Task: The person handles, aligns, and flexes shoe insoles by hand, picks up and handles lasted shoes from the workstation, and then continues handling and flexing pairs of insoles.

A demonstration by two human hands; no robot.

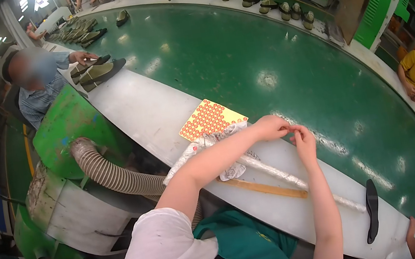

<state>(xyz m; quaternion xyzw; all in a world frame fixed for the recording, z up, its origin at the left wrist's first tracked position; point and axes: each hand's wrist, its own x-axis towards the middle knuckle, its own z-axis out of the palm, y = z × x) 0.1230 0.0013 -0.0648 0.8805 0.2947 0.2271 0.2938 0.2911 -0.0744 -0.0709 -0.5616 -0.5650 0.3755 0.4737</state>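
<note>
Fingertips meet over the worktop

From my remote seat I see the left hand (269, 128) and the right hand (305, 142) nearly together, fingers narrowed to a pinch tip to tip; I cannot tell whether anything small sits between them. The sheet of round red stickers (208, 118) lies just beyond the left forearm, on the white worktop (138, 105) by the edge of the green surface (258, 40). Below the hands I have a silvery wrapped rod (279, 173) running diagonally under the right forearm, with a flat wooden strip (265, 188) near it. A black insole (373, 209) lies at the rod's far end. Up on my left, a co-worker's hand (82, 57) is at some olive shoes (101, 73) (well apart from my pair of hands).
</note>
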